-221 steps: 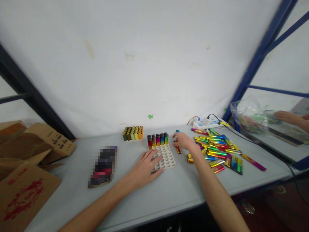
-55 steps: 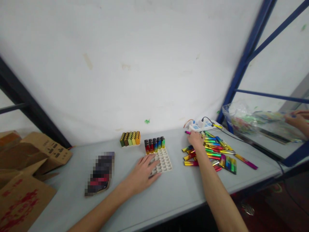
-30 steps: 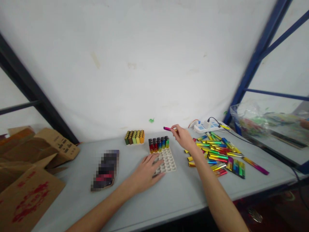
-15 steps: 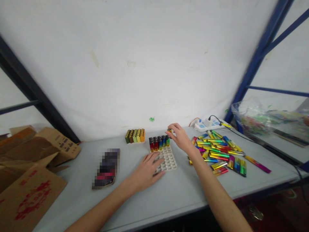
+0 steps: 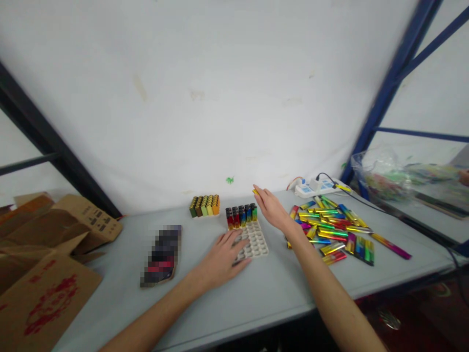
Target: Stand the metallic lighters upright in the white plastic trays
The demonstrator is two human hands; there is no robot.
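A white tray with rows of round holes lies on the table. Lighters with black tops and shiny red, blue and green bodies stand upright in its back rows. My left hand lies over the tray's left side with its fingers spread, the thumb along the front edge. Raised behind and to the right of the tray, my right hand pinches a small gold-yellow lighter, mostly hidden by the fingers. Right of my right forearm spreads a pile of shiny multicoloured lighters.
A block of green, brown and orange lighters stands near the wall. Left are a blurred-out dark flat item and cardboard boxes. A power strip with cables lies at the back right. Beyond the blue frame are a plastic bag and another person's hand.
My right hand has lifted a little and turned, with the lighter in its fingers tilted differently. My left hand and the tray have stayed in place.
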